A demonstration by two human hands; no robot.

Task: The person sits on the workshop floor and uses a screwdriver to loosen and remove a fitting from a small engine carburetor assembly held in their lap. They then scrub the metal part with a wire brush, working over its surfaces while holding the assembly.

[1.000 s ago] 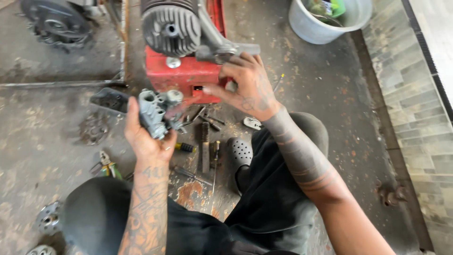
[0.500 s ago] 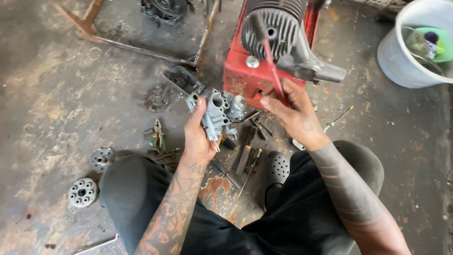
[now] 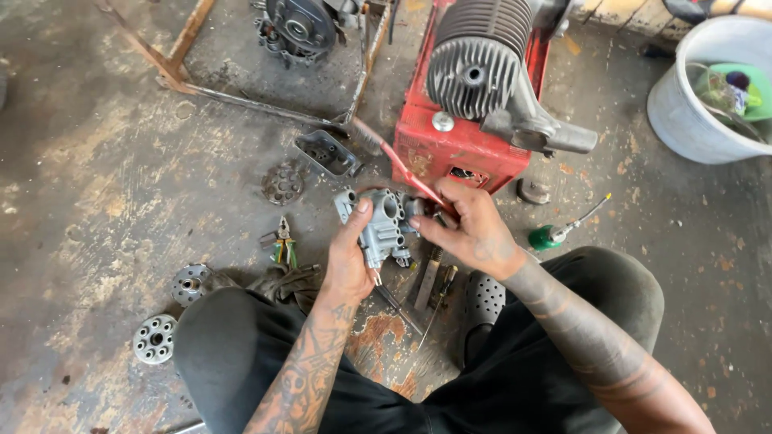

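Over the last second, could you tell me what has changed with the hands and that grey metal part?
The right hand left the red engine base, picked up a thin red-handled tool and brought it to the grey metal part. The left hand kept holding that part; the loose tools on the floor stayed put.
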